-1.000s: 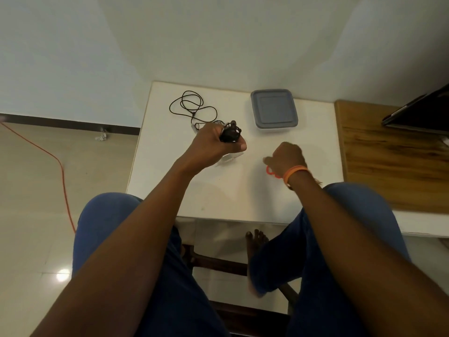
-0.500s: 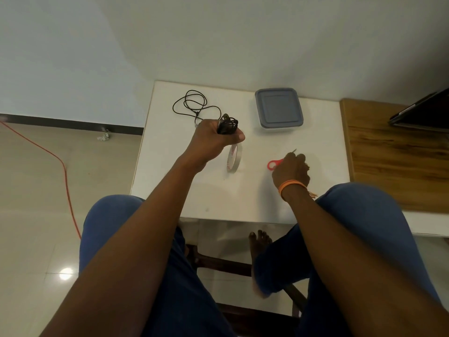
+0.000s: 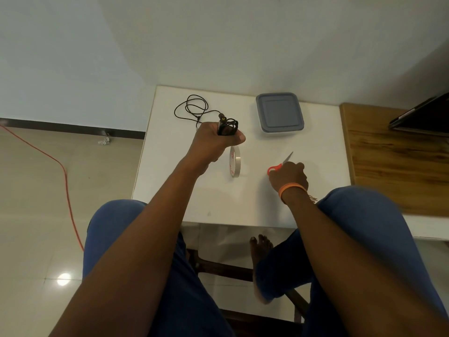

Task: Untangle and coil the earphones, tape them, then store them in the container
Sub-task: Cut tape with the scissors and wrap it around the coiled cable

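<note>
The right hand [image 3: 288, 175] has come down onto the red-handled scissors [image 3: 279, 166] and seems to be gripping them, so cutting tape looks next. The tape roll [image 3: 234, 161] now hangs, lifted, below the left hand [image 3: 213, 142], which clutches the coiled earphones [image 3: 228, 126]. Beyond, a second tangled pair [image 3: 192, 109] and the lidded container [image 3: 279, 114] wait on the table [image 3: 170, 178].

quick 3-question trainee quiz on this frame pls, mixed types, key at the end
1. True or false: the container has its lid on.
2. What does the left hand grip? A) coiled earphones B) scissors C) lid
3. Which tool is under the right hand?

Key:
1. True.
2. A, the coiled earphones; the tape roll hangs just below that hand.
3. The red-handled scissors on the white table.
</note>
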Tool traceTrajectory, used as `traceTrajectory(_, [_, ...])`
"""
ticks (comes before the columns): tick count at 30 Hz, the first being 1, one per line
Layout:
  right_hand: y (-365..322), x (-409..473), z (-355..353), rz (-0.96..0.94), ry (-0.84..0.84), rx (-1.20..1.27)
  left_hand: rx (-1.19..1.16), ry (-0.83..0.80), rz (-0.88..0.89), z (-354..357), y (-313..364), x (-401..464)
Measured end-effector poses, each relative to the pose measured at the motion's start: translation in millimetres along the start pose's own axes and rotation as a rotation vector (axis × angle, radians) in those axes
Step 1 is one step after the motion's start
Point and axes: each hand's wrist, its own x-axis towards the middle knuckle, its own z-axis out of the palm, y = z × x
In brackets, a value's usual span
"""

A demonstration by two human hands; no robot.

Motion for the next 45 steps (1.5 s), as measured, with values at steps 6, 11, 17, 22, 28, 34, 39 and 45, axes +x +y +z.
traceTrajectory(6, [-1.0, -4.1, -7.1, 0.018, -0.069, -0.015, 0.001, -0.019, 0.011, -2.1, 0.9, -1.2])
traceTrajectory(11, [0.6, -4.5, -6.1, 0.127, -0.228, 0.233, -0.012, -0.034, 0.010, -2.7, 3.5, -3.2])
traceTrajectory(17, [2.6, -8.1, -11.1, -0.011, -0.113, -0.021, -0.015, -0.037, 0.006, -1.3, 5.9, -6.0])
traceTrajectory(22, [7.7, -6.4, -10.8, -0.065, -0.011, -0.099, -0.029, -0.032, 0.014, -1.0, 7.4, -6.5])
traceTrajectory(28, [9.3, -2.6, -13.1, 0.120, -0.030, 0.242, -0.023, -0.041, 0.022, -1.2, 8.6, -7.1])
traceTrajectory(34, [-4.0, -11.3, -9.4, 0.373, -0.357, 1.001, -0.031, -0.036, 0.015, 1.0, 10.6, -6.7])
traceTrajectory(39, [-29.3, -19.4, -44.9, 0.225, -0.485, 1.286, -0.055, -0.032, 0.046, 2.6, 14.9, -9.4])
traceTrajectory(45, [-15.9, -7.8, -97.7, -0.359, -0.388, 0.193, -0.025, -0.039, 0.048, 3.7, 15.1, -11.0])
